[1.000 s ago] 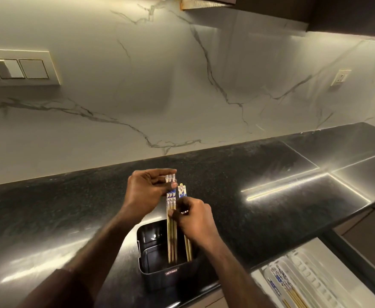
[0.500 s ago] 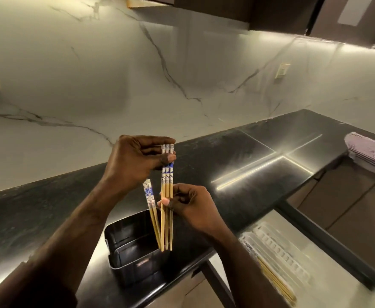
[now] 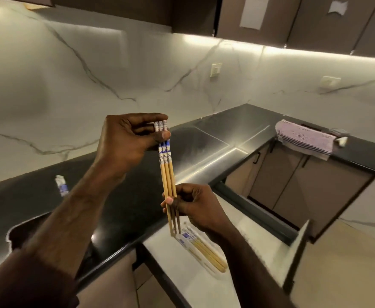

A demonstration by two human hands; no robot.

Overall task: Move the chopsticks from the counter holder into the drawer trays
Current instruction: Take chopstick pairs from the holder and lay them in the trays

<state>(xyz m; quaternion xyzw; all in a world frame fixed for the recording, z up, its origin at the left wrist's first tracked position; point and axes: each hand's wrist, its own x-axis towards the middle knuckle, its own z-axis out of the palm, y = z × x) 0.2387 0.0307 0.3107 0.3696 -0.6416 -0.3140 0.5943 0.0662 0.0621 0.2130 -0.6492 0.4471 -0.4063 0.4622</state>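
While both hands pinch them, left hand (image 3: 126, 138) topmost, right hand (image 3: 193, 205) lower, chopsticks (image 3: 166, 174) stand near-upright, tips down.

Tan chopsticks (image 3: 167, 174) w/ blue-white patterned tops, black counter (image 3: 126, 210), white grey-veined marble backsplash (image 3: 137, 70), purple-striped towel (image 3: 304, 138).

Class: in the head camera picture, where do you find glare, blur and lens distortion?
Head view: glare streaks the counter and the backsplash under the cabinets; the drawer and the chopsticks tips are motion-blurred; wide-angle distortion bends the counter edge.
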